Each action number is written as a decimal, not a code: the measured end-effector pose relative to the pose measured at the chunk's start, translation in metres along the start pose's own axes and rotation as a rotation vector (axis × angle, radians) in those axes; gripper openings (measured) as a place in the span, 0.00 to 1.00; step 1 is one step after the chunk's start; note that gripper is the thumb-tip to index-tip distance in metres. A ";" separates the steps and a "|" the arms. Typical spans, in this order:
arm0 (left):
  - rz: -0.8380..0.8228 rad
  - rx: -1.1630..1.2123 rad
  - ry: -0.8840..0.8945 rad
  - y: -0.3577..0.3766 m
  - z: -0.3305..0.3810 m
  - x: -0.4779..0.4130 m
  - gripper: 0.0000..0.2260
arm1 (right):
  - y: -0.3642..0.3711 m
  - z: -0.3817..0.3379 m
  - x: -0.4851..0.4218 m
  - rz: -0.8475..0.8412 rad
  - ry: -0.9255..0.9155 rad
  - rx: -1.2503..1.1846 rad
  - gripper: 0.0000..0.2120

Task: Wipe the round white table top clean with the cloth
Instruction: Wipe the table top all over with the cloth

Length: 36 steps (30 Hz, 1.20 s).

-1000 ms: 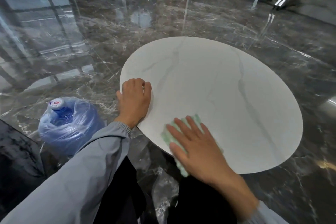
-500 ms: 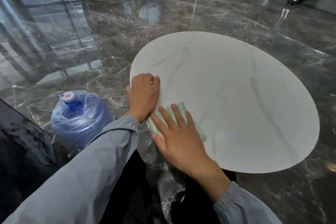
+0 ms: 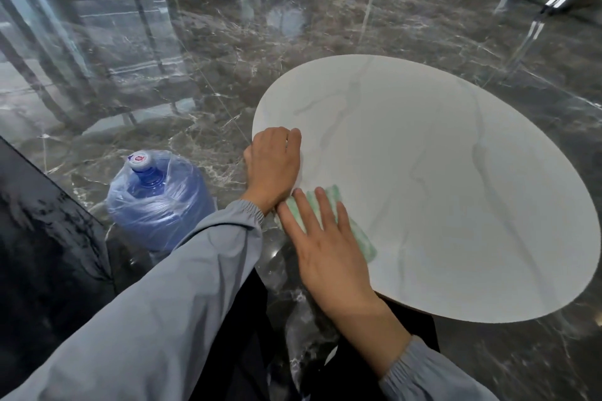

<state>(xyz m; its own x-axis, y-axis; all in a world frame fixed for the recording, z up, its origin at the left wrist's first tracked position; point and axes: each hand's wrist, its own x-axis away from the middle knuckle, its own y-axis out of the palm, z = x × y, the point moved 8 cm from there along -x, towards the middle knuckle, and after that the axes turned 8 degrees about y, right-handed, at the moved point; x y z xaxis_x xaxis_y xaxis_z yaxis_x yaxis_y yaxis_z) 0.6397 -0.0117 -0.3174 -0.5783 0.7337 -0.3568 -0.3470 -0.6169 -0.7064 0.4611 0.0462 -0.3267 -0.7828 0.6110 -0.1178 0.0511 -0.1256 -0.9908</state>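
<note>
The right hand (image 3: 329, 247), fingers spread flat, is pressing the cloth (image 3: 361, 241) onto the near-left edge of the table (image 3: 456, 205). The left hand (image 3: 272, 166) is gripping the rim. Wiping looks underway; the next move is probably sweeping right and farther.

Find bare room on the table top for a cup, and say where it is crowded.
Free: the wide far and right sweep of the table top, from the cloth out to the rim. Crowded: the near left edge, where the left hand rests at the rim and the right hand presses the cloth flat beside it.
</note>
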 end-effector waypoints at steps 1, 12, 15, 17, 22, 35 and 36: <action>-0.010 0.001 0.004 0.001 -0.002 0.000 0.25 | -0.001 -0.002 -0.003 -0.003 -0.007 -0.007 0.33; 0.008 -0.003 -0.033 -0.009 0.009 0.005 0.16 | 0.002 0.040 0.043 -0.013 -0.034 -0.069 0.50; 0.007 -0.013 -0.006 -0.007 0.011 0.005 0.14 | 0.006 0.022 0.025 0.007 -0.009 -0.058 0.45; -0.020 -0.085 0.042 -0.005 0.011 0.005 0.17 | 0.005 0.016 0.020 0.010 -0.033 -0.056 0.40; -0.093 -0.150 0.062 0.007 0.018 0.011 0.18 | 0.000 0.036 0.041 -0.034 0.047 -0.107 0.29; -0.369 -0.101 0.568 0.045 0.123 0.083 0.15 | -0.008 0.131 0.110 0.205 0.625 -0.113 0.25; -0.365 -0.097 0.577 0.048 0.125 0.088 0.15 | -0.008 0.119 0.107 0.260 0.604 -0.125 0.25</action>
<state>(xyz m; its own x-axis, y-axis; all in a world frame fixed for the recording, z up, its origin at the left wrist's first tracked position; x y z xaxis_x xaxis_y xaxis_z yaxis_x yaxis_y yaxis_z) 0.4801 -0.0121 -0.3060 0.0584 0.9405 -0.3348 -0.3618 -0.2926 -0.8852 0.3027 0.0195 -0.3237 -0.2527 0.9079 -0.3344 0.2911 -0.2582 -0.9212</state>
